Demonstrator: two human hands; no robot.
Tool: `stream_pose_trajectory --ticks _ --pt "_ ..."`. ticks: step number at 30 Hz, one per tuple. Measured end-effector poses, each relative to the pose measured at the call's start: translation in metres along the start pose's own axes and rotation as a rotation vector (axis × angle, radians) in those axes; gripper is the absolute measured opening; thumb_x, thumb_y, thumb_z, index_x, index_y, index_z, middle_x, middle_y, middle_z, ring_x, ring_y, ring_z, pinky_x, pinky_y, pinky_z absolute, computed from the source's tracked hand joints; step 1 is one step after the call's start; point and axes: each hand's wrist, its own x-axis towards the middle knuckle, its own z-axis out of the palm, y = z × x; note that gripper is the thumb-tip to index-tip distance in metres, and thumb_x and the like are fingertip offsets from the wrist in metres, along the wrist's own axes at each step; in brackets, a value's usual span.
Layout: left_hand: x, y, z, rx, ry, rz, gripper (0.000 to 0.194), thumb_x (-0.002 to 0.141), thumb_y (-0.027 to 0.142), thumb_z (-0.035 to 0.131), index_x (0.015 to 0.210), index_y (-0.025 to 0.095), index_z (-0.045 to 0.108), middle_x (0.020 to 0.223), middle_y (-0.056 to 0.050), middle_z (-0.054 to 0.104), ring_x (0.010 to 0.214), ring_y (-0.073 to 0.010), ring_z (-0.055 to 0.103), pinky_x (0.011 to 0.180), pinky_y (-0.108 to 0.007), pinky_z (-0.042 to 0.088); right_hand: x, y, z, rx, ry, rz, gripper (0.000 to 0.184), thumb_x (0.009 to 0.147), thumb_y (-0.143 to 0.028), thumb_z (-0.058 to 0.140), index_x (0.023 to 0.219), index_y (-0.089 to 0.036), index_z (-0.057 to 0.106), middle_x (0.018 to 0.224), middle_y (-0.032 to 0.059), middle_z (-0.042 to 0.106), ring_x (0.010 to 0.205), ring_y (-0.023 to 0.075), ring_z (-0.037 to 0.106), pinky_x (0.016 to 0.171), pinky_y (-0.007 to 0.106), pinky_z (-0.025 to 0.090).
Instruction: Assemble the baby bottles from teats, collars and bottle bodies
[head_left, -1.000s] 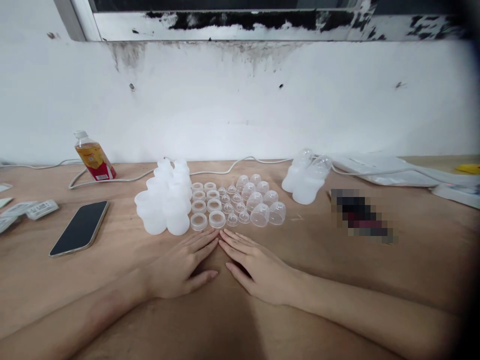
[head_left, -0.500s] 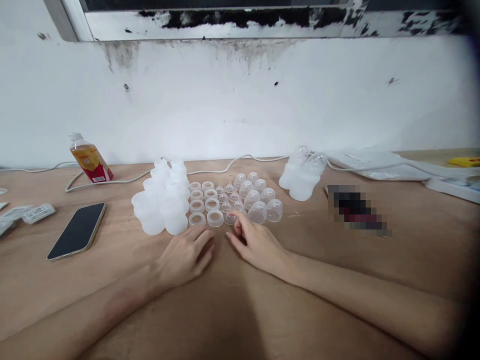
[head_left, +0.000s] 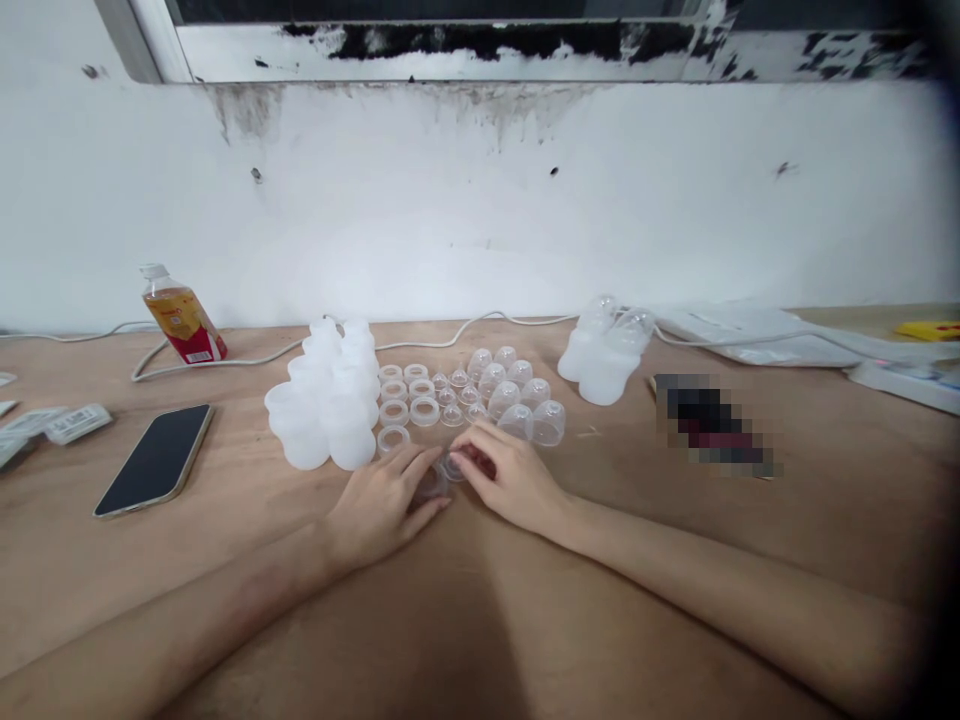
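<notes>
Plastic ring in left hand — teat, right hand

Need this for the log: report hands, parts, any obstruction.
Left hand grips a translucent ring. Right hand pinches a clear teat. Both pieces close together, partly hidden. No obstruction seen between the hands.

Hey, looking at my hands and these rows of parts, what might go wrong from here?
The small clear piece at your right hand could slip away. Your left hand sits close to the white bottles and might tip one. The clear domes just beyond your right hand could get nudged.
</notes>
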Motion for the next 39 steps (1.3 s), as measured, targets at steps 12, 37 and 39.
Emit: stream_pose_trajectory --ticks 12,37,39 --pt "0.000 -0.012 0.003 -0.634 0.288 -0.155 0.024 0.075 0.027 0.054 0.095 0.019 0.041 0.108 -0.005 0.043 0.095 -0.0150 0.052 0.080 -0.031 0.049 -0.005 -0.002 0.001 -0.197 -0.127 -0.059 0.026 0.083 -0.025 0.036 0.104 -0.019 0.048 0.099 0.0085 0.053 0.091 0.0194 0.051 0.068 0.032 0.045" --pt "0.006 -0.010 -0.004 -0.780 0.135 -0.306 0.035 0.074 0.033 0.054 0.104 0.016 0.048 0.105 -0.007 0.056 0.094 -0.0195 0.055 0.074 -0.031 0.051 0.002 0.007 -0.001 0.398 0.094 0.153 0.020 0.077 -0.031 0.050 0.095 -0.021 0.054 0.098 0.0042 0.058 0.082 0.0154 0.055 0.068 0.029 0.047" --pt "0.006 -0.010 -0.003 -0.780 0.133 -0.300 0.035 0.073 0.033 0.055 0.104 0.017 0.048 0.105 -0.007 0.056 0.094 -0.0193 0.055 0.074 -0.031 0.051 0.002 0.007 -0.001 0.387 0.081 0.137 0.023 0.078 -0.032 0.049 0.097 -0.022 0.055 0.094 0.0033 0.059 0.080 0.0151 0.055 0.067 0.028 0.046"
